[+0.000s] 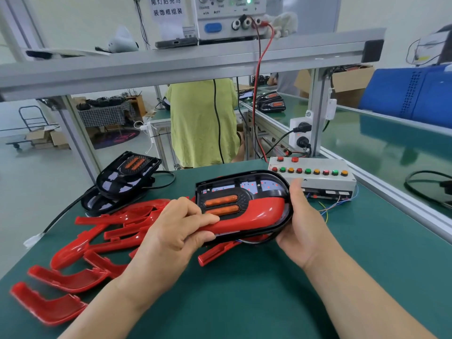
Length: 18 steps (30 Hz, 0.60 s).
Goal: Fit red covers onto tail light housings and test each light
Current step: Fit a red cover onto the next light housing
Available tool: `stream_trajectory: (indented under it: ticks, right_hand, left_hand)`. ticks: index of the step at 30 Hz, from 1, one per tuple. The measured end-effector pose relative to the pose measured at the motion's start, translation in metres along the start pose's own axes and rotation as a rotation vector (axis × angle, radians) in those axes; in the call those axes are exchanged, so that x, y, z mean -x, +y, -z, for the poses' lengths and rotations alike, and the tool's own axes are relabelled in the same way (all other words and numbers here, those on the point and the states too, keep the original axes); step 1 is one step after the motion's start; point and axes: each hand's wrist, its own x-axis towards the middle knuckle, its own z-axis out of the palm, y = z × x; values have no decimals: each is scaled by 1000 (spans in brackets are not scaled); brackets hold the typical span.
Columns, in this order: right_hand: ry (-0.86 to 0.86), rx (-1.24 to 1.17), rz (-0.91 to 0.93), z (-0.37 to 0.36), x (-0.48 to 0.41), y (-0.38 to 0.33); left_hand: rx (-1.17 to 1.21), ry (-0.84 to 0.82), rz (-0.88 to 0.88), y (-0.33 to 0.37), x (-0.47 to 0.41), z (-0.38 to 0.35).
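I hold a black tail light housing [247, 189] above the green table, with two orange lenses and small red dots lit inside it. A glossy red cover [259, 214] lies along its near edge. My left hand [178, 228] grips the left end, thumb and fingers pinching cover and housing together. My right hand [300, 223] cups the rounded right end, its thumb on the rim. Several loose red covers [80, 245] lie spread on the table to the left. Two more black housings [127, 177] are stacked at the back left.
A grey test box [318, 177] with red, green and orange buttons sits behind the housing at right, wires trailing. A power supply [232, 18] stands on the overhead shelf, red lead hanging down. A person in a yellow-green shirt [203, 123] stands beyond the bench. A black cable [63, 216] crosses the left table.
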Motion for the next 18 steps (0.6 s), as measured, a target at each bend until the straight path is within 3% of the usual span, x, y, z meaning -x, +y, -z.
stream_trajectory:
  ticks: [9,14,18]
  right_hand:
    - [-61,-20,-11,1,1,2]
    - [-214,79,49,3,3,3]
    - [-179,110,62,2,3,5]
  left_hand:
    - [-4,-53,10,1,0,-1]
    - [17,-51,13,0,2,-4]
    - [38,-52,21,-2,4,-7]
